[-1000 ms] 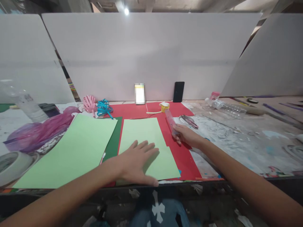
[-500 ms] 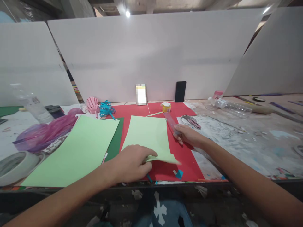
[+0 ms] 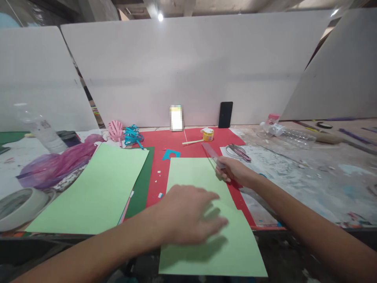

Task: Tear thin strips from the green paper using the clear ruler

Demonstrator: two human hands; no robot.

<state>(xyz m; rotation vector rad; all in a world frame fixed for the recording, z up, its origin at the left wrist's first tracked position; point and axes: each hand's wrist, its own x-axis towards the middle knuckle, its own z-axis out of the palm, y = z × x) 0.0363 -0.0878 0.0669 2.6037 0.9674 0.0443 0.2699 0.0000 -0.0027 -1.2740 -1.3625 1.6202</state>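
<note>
From my feed, bench clutter only. Large light green paper sheet (image 3: 94, 188) lies on the left half, over a dark green sheet (image 3: 143, 179). A wide red paper sheet (image 3: 191, 147) covers the middle. Pink-purple plastic bag (image 3: 55, 163) and a white tape roll (image 3: 16, 206) sit near the left edge; I see a clear plastic bottle (image 3: 41, 129) behind them. Along the back edge: pink ribbed ball (image 3: 115, 129), blue ribbon tangle (image 3: 132, 135), black phone (image 3: 225, 114) leaning on the white board wall (image 3: 188, 67), small yellow jar (image 3: 208, 135). Scissors (image 3: 238, 151) are right of centre, and a second clear bottle (image 3: 287, 135) lies on its side further right.
</note>
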